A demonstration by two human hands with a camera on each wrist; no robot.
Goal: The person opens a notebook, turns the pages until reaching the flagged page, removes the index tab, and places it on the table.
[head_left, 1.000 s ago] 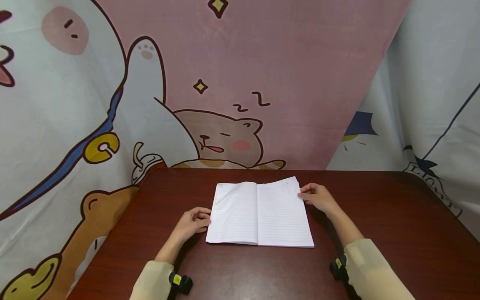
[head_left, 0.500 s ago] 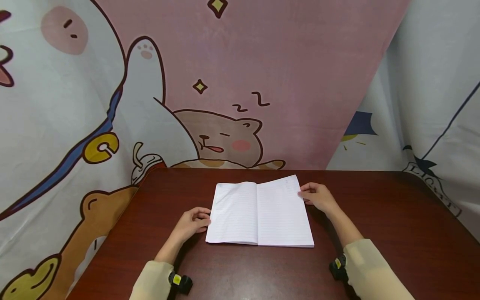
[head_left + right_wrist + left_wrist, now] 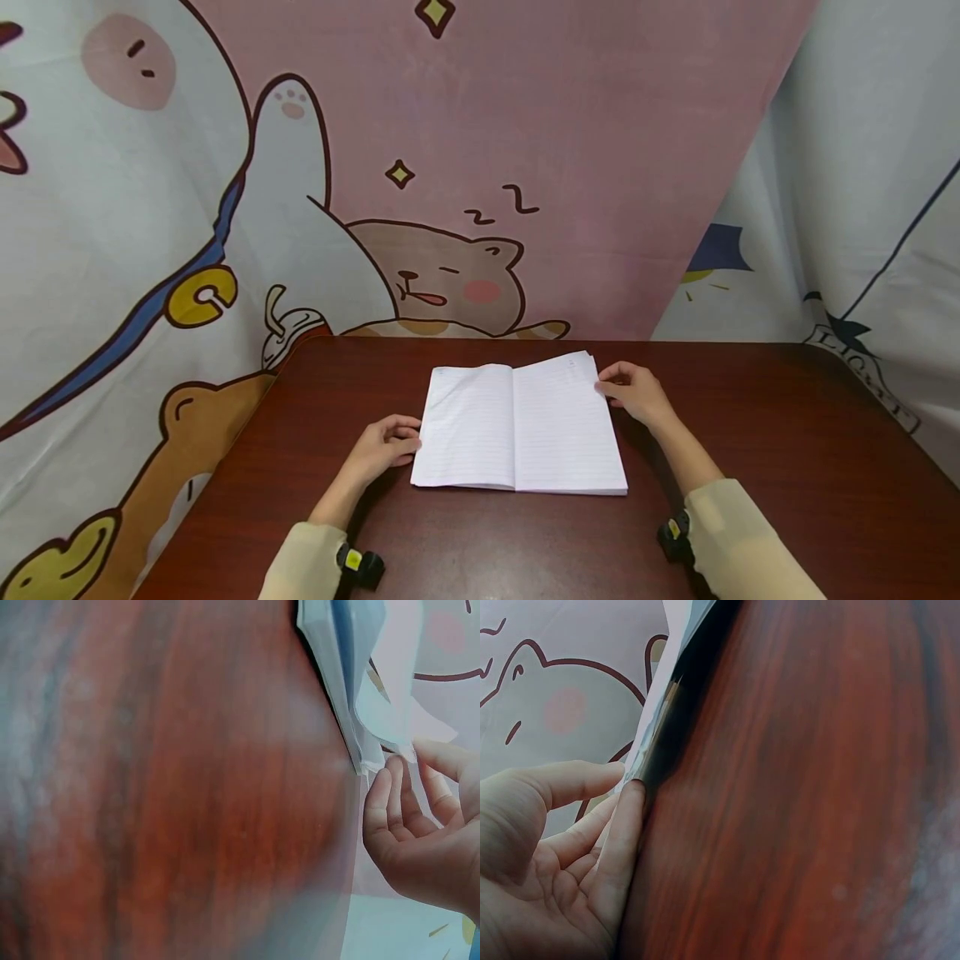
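Observation:
An open notebook [image 3: 566, 433] with white lined pages lies on the dark red-brown table. At its left edge my left hand [image 3: 384, 446] grips the side, thumb above and fingers below in the left wrist view, where the notebook's edge [image 3: 654, 724] is seen side-on. My right hand [image 3: 637, 393] is at the upper right edge. In the right wrist view, its thumb and fingers pinch a loose page [image 3: 394, 682], which curves up away from the stack of pages [image 3: 330, 667] beneath. The top right corner of the page is slightly raised.
The table [image 3: 465, 550] has a back edge against a cloth [image 3: 600, 167] printed with cartoon animals. White cloth [image 3: 877, 125] hangs on the right. A black wrist camera [image 3: 363, 568] sits on my left cuff, and another camera [image 3: 673, 537] on the right.
My right hand has shifted up very slightly at the page edge, and the top right corner of the page has moved a little. My left hand and the notebook stay in place.

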